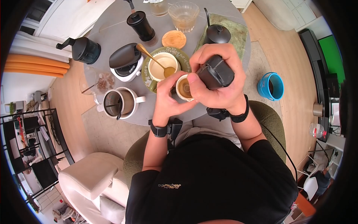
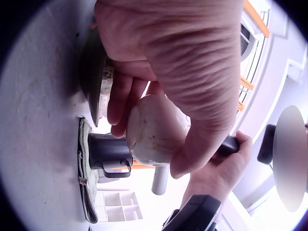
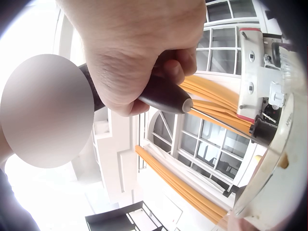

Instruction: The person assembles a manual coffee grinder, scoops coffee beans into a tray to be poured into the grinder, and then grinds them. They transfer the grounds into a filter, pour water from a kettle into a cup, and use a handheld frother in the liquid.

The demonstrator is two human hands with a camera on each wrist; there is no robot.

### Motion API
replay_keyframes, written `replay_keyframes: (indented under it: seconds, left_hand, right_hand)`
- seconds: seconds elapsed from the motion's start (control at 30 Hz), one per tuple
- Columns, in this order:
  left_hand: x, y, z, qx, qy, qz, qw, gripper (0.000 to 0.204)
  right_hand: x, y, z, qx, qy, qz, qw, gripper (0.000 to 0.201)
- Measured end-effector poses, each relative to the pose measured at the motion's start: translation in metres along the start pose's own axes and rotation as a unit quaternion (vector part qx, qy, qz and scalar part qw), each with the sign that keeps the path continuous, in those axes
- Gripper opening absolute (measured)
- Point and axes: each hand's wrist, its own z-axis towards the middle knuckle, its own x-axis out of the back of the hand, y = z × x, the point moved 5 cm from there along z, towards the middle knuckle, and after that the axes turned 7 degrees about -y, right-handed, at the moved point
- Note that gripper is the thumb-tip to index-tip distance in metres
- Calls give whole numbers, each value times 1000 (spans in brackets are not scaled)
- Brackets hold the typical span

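A small white cup (image 1: 180, 89) with brown liquid in it is in my left hand (image 1: 166, 96), thumb on one side and fingers on the other. In the left wrist view the cup's rounded underside (image 2: 156, 132) shows, held up off the table. My right hand (image 1: 206, 96) grips the black handle (image 1: 217, 74) of a handheld milk frother above the cup. The right wrist view shows its thin metal shaft (image 3: 219, 122) running from the handle down toward the cup (image 3: 284, 190). The shaft's lower end is hidden there.
Behind the cup, a cream mug (image 1: 158, 61) with a gold spoon (image 1: 168, 70) sits on a green plate (image 1: 186, 58). Around it stand a black-lidded white device (image 1: 126, 63), a black grinder (image 1: 141, 27), a glass bowl (image 1: 183, 16), a black kettle (image 1: 217, 34) and a white mug (image 1: 130, 106).
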Motion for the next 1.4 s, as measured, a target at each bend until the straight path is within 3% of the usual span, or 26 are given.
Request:
replay_keyframes:
  seconds: [0.3,0.47,0.63,0.7,0.97,1.4]
  left_hand:
    - [1,-3,-1,-7,-9,3,1000,65]
    - [1,-6,-3,-7,-9,4,1000,66]
    - [1,-10,-4,6,18,-83,996,69]
    - [0,-9,-5,5,23,-82,996,69]
    - [0,-8,-4,16,17,-71,997,68]
    - [-1,-7,-3,10,-3,-67,998,69]
  right_hand:
    - [2,-3,5,10,-4,-2,1000,38]
    - [9,-12,11,59,7,-43,997,39]
    - [17,-17,9,38,26,-51,998,39]
    - [24,-14,5,42,98,0,994,40]
    - [37,-12,4,85,115,83,986,45]
    - [66,-15,-16,31,187,78,979,44]
